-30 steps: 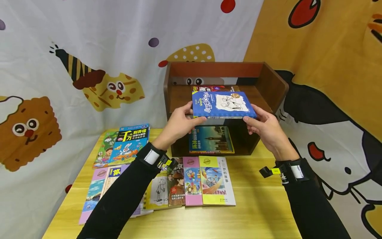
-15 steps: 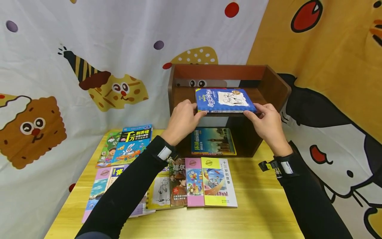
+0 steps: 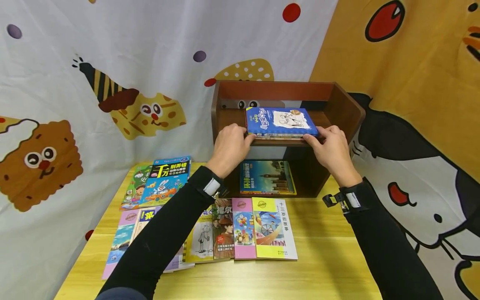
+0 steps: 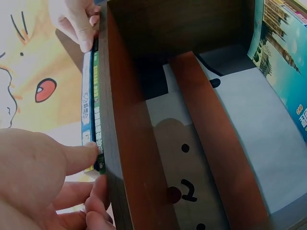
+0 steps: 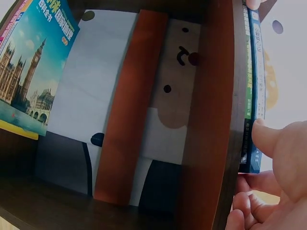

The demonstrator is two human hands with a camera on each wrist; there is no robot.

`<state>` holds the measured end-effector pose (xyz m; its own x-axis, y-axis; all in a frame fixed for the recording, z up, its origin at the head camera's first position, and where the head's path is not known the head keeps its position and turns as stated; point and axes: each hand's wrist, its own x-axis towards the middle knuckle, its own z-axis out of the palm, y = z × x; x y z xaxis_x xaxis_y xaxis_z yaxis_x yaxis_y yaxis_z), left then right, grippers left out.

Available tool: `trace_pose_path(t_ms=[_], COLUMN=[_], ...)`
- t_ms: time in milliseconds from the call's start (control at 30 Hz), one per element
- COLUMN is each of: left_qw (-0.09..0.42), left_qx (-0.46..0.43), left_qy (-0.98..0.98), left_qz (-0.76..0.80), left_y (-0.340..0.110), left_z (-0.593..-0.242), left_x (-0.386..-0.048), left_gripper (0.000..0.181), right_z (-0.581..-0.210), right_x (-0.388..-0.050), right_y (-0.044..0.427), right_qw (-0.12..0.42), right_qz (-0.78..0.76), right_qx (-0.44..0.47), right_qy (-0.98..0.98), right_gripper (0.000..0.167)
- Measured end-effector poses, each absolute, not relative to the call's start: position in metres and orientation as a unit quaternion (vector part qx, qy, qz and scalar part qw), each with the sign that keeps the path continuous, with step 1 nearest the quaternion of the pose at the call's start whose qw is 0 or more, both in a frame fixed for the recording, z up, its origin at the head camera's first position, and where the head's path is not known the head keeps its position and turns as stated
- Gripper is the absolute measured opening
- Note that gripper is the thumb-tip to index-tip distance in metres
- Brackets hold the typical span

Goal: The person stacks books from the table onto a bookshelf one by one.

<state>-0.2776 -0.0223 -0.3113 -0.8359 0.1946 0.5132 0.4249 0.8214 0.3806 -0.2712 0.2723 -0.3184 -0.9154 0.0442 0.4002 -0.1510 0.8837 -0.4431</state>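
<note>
1. Here's the blue book [image 3: 281, 120], lying flat on the upper level of the brown shelf [image 3: 346, 106], its spine facing near, its cover up.
2. The left hand [image 3: 229, 148] is on the near left corner: thumb against the spine, other fingers curled at the book's end, a pinching grip.
3. And the right hand [image 3: 331, 149] matches it on the near right corner, thumb on the spine, that grip pinching too.
4. Look below the blue book, and there's a green-spined book [image 5: 248, 84], directly touching it.
5. Down on the lower level, a clock-tower book [image 3: 268, 177] lies face up.
6. Nearer, on the wooden counter [image 3: 326, 258], a yellow-and-white book [image 3: 275, 227] sits right beside a pink book [image 3: 243, 229].
7. Over at the far left, a rabbit-cover book [image 3: 163, 187] partly overlaps a green book [image 3: 135, 189].
</note>
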Motion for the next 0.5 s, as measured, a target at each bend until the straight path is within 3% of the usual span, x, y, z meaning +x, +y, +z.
trace_pose_path(t_ms=[500], left_qw=[0.225], left_qx=[-0.157], left_qy=[-0.925], left_qz=[-0.262], left_y=[-0.0215], left_z=[-0.3113], left_x=[-0.2798], left_gripper=[0.029], right_z=[-0.3151], right_x=[-0.2743], right_y=[0.2701], right_qw=[0.182], right_qz=[0.227], right_qx=[0.032], right_qy=[-0.956], right_gripper=[0.076])
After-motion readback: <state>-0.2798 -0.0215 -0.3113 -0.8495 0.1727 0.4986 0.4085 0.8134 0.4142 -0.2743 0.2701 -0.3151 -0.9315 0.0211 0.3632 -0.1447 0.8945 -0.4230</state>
